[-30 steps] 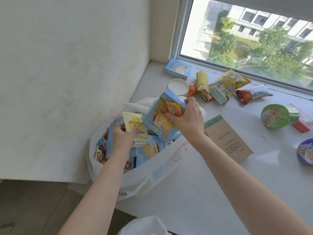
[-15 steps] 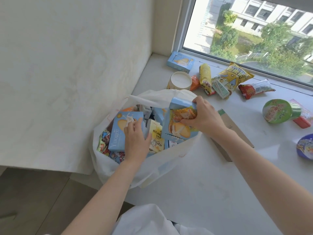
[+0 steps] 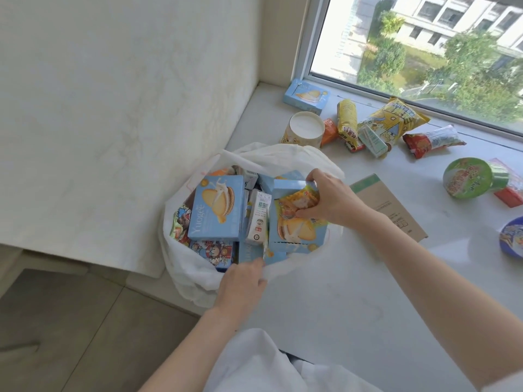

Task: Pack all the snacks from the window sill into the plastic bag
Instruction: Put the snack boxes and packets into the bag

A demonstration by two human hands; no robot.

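While the right hand (image 3: 329, 203) keeps a closed grip on a light-blue cardboard biscuit box (image 3: 294, 233) inside the white plastic bag (image 3: 195, 275), the left hand (image 3: 243, 284) pinches the bag's near rim; more snacks lie far right on the window sill (image 3: 353, 278).

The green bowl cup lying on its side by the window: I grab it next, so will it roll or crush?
The green bowl cup likely rolls if nudged, since it lies on its round side. Probably light, with thin crushable walls.

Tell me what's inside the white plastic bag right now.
The plastic bag holds blue biscuit boxes, a small white carton and cartoon-printed packets. The right hand grips another blue box there. Anything deeper is covered.
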